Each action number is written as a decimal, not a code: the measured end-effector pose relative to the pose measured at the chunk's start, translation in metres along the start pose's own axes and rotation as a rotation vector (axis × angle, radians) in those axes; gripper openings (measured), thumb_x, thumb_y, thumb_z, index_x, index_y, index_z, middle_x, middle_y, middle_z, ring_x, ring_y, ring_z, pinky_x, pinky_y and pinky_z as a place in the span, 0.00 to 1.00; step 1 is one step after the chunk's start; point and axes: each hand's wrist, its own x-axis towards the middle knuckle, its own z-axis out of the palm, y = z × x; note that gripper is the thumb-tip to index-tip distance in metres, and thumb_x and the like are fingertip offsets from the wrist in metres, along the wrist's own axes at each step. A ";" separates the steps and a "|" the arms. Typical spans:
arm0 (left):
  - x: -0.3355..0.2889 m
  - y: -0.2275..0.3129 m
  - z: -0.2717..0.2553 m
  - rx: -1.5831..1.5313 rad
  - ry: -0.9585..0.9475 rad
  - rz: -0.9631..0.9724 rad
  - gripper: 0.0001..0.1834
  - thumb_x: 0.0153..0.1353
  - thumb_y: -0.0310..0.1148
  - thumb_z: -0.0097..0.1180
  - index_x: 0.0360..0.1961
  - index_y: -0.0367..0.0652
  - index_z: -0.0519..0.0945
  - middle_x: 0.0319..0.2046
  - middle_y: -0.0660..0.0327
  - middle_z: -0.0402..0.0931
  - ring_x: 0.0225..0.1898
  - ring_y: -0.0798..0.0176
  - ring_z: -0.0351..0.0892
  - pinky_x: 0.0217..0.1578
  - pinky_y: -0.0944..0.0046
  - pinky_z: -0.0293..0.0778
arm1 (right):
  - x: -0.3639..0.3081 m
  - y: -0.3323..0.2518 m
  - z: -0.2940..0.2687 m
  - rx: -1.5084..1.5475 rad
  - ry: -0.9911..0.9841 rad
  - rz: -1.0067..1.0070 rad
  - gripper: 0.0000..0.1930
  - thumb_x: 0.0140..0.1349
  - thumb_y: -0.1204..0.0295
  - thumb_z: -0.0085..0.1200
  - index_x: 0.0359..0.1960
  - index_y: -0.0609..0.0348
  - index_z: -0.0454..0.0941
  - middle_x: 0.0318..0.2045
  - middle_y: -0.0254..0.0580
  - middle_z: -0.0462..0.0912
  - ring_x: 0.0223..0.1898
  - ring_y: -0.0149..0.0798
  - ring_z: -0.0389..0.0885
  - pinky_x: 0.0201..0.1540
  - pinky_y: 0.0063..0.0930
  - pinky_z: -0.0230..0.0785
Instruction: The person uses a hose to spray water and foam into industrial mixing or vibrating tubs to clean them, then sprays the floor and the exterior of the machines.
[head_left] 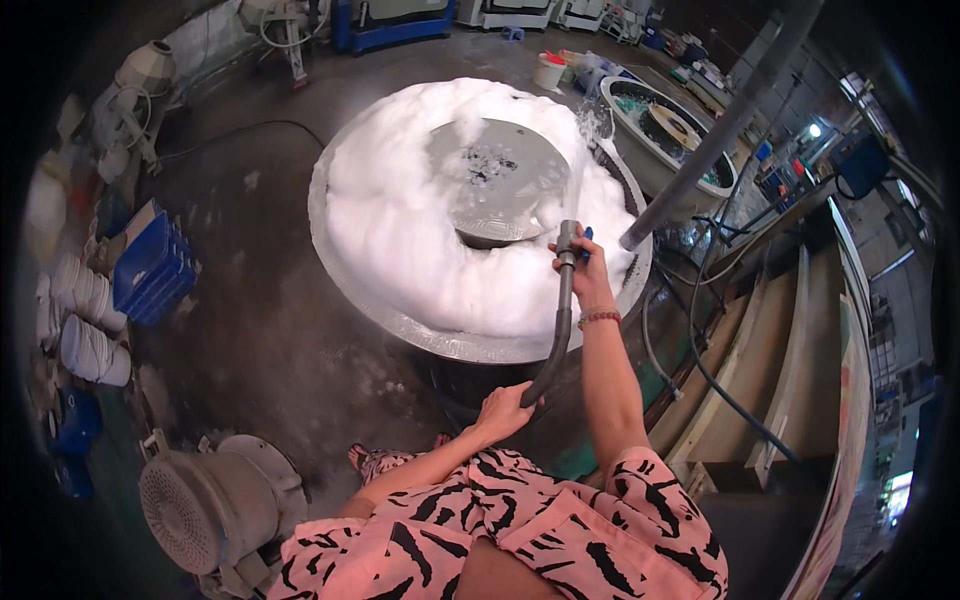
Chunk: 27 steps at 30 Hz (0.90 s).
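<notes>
My right hand (592,272) is closed around the grey valve nozzle (568,240) of a hose, beside a small blue lever. Lower down, my left hand (505,412) grips the dark hose (556,362) where it bends. A stream of water (577,185) leaves the nozzle and splashes at the far right rim. Before me stands a large round tub (440,343) with a wide pale rim. Thick white foam (385,225) fills most of its ring, hiding what lies under it. A grey round centre (515,190) rises from the foam, with dark specks and foam patches on top.
A grey pole (725,125) slants up from the tub's right side. Behind it stands a second round tub (715,183) with green contents. Hoses (700,340) trail beside wooden troughs (750,350) on the right. Blue crates (155,265), stacked white buckets (95,350) and a motor-like machine (215,500) are left.
</notes>
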 end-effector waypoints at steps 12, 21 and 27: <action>0.002 0.004 -0.085 -0.044 0.089 -0.062 0.08 0.45 0.29 0.49 0.29 0.43 0.77 0.18 0.55 0.73 0.24 0.54 0.75 0.30 0.60 0.68 | 0.077 0.055 0.058 -0.076 0.037 0.169 0.13 0.47 0.74 0.47 0.35 0.63 0.61 0.27 0.54 0.68 0.25 0.49 0.69 0.22 0.39 0.67; -0.078 -0.035 -0.183 -0.042 0.001 -0.308 0.07 0.46 0.30 0.52 0.27 0.43 0.78 0.18 0.65 0.72 0.23 0.71 0.71 0.28 0.68 0.66 | 0.045 0.181 0.133 -0.094 0.127 0.241 0.11 0.47 0.76 0.45 0.35 0.56 0.62 0.24 0.40 0.67 0.24 0.39 0.67 0.21 0.38 0.67; -0.137 -0.071 -0.211 -0.090 0.203 -0.372 0.05 0.49 0.30 0.52 0.26 0.42 0.78 0.18 0.65 0.74 0.23 0.70 0.73 0.30 0.68 0.67 | 0.026 0.265 0.205 -0.169 0.037 0.305 0.16 0.46 0.77 0.47 0.39 0.53 0.60 0.26 0.39 0.65 0.24 0.38 0.67 0.18 0.36 0.68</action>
